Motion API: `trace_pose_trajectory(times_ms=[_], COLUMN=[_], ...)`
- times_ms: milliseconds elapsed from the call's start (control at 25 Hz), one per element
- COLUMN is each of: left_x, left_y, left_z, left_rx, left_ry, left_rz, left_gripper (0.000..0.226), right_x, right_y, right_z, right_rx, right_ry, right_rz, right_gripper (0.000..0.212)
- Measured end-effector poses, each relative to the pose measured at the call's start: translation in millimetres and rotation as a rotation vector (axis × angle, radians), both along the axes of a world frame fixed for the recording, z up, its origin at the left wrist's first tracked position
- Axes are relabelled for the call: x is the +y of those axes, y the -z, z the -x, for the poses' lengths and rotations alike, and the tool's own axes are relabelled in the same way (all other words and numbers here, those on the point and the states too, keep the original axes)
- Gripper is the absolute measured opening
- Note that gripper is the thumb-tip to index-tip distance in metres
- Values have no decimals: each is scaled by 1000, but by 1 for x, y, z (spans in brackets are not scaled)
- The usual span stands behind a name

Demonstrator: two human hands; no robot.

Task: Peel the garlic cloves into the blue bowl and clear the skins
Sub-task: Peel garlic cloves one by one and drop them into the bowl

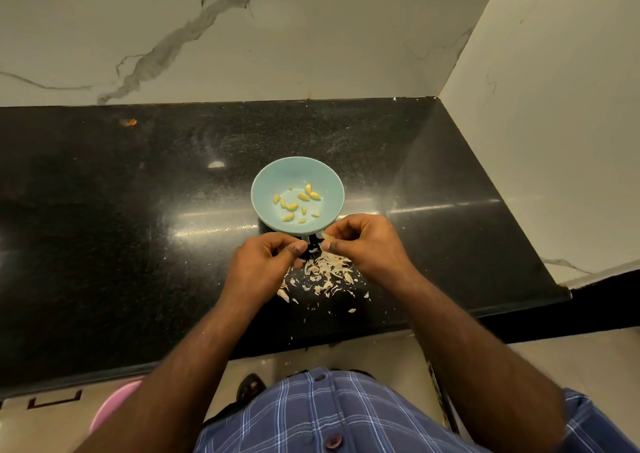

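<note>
A garlic clove (pixel 327 235), partly skinned, is pinched between thumb and fingers of the right hand (pixel 363 244), just in front of the blue bowl (pixel 298 172). The bowl stands on the black counter (pixel 138 210) and holds about a dozen peeled cloves (pixel 303 196). The left hand (pixel 266 262) has curled fingers, thumb tip near the clove; whether it holds anything cannot be determined. Loose skins (pixel 325 272) lie scattered on the counter beneath both hands. No brand, label or writing is legible
</note>
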State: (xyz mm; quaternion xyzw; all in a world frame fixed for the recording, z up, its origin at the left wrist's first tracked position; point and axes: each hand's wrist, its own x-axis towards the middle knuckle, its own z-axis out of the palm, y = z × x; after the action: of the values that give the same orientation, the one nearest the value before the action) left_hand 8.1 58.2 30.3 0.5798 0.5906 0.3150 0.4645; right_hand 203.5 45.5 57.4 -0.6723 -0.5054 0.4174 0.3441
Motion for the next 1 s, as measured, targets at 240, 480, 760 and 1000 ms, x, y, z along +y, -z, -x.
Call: trace_pose_trajectory(times_ms=[240,480,760,1000], left_x=[0,0,-8,-18], left_y=[-7,-4,2,6], left_z=[11,18,13,-6], left_rx=[184,321,331,304], left_ry=[19,93,111,103], left_rz=[-7,72,72,54], left_gripper=[10,18,15,14], right_x=[16,47,10,-32], right_y=[-8,-15,-9,15], right_z=[7,16,-13,-44], right_rx=[-117,-196,138,134], right_ry=[-13,-22,45,-193], right_rz=[-23,-43,64,452], right_gripper=[16,20,6,11])
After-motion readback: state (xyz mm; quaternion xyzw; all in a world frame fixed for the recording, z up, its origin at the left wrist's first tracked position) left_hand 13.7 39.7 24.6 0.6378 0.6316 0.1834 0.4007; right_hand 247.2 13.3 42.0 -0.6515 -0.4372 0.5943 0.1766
